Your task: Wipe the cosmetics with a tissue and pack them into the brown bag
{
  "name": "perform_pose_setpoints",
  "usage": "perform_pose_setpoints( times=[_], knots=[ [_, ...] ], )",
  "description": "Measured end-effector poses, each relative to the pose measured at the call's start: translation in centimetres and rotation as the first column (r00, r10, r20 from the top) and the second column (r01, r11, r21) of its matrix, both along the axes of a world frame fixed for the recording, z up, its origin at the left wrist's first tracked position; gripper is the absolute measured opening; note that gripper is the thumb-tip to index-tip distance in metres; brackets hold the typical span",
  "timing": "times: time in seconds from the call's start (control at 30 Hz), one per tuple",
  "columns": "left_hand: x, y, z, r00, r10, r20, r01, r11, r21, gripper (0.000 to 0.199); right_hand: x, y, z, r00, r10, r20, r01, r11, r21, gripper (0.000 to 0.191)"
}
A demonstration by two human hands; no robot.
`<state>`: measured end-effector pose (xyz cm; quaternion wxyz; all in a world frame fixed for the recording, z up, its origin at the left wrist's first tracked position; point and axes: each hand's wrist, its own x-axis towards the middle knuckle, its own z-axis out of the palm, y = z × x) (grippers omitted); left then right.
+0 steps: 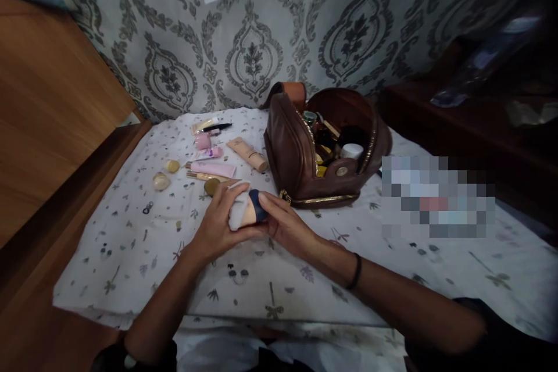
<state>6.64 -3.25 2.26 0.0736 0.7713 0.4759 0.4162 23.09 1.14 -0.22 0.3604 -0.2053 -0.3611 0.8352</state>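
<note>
My left hand is closed round a small beige bottle, with a white tissue pressed against the bottle's side. My right hand grips the same bottle at its dark blue cap. Just behind my left hand are a round olive-coloured item, a pink tube and a beige tube. A brown makeup bag stands unzipped beyond my right hand, with several items inside, among them a white-lidded jar.
Farther back on the patterned white cloth lie a black pen-like item and a pink jar. Two small rounded items, one a pale container, sit at left. A wooden panel borders the left; a blurred-out patch covers something at right.
</note>
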Motion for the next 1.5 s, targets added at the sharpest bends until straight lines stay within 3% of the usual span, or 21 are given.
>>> perform_pose_setpoints(
  times=[0.07,0.13,0.33,0.53,0.63,0.8,0.97,1.13,1.33,1.5],
  knots=[
    [0.0,0.0,-0.4,0.997,0.054,-0.045,-0.057,0.997,-0.050,0.073,0.1,0.1,0.0,1.000,0.008,0.009,-0.008,1.000,0.000,0.047],
    [-0.1,0.0,-0.6,0.995,0.087,-0.052,-0.091,0.993,-0.081,0.067,0.3,0.3,0.1,0.999,0.038,0.037,-0.038,0.999,-0.001,0.048],
    [-0.3,-0.1,0.1,0.987,0.102,0.127,-0.090,0.991,-0.101,0.049,0.6,0.5,0.1,0.998,0.034,0.053,-0.037,0.998,0.054,0.050],
    [0.1,-0.3,0.9,0.994,-0.002,0.106,-0.002,0.999,0.039,0.017,0.4,0.2,0.1,0.983,0.104,0.152,-0.119,0.989,0.091,0.049],
    [0.0,-0.3,0.5,1.000,-0.024,0.018,0.022,0.994,0.108,0.023,0.3,0.2,-0.1,0.981,0.089,0.173,-0.104,0.992,0.077,0.050],
    [-0.2,-0.1,-0.4,0.979,0.003,-0.202,0.020,0.993,0.116,0.059,0.2,0.5,-0.5,0.985,0.084,0.150,-0.088,0.996,0.022,0.051],
    [0.0,-0.6,-0.2,0.996,0.035,-0.083,-0.033,0.999,0.018,0.054,0.2,0.6,-0.3,0.990,0.102,0.096,-0.104,0.994,0.016,0.051],
    [0.4,-0.8,0.0,1.000,0.003,0.021,-0.001,0.998,-0.068,0.041,0.3,0.1,0.3,0.998,0.056,0.037,-0.058,0.996,0.062,0.039],
    [0.5,-0.5,-0.3,0.996,0.057,-0.070,-0.050,0.994,0.095,0.032,0.0,0.0,0.0,1.000,0.027,0.003,-0.027,1.000,-0.012,0.040],
    [0.2,-0.4,-0.3,0.977,0.027,-0.213,0.025,0.971,0.239,0.039,-0.1,-0.1,0.1,0.999,0.010,-0.049,-0.016,0.993,-0.120,0.035]
  ],
)
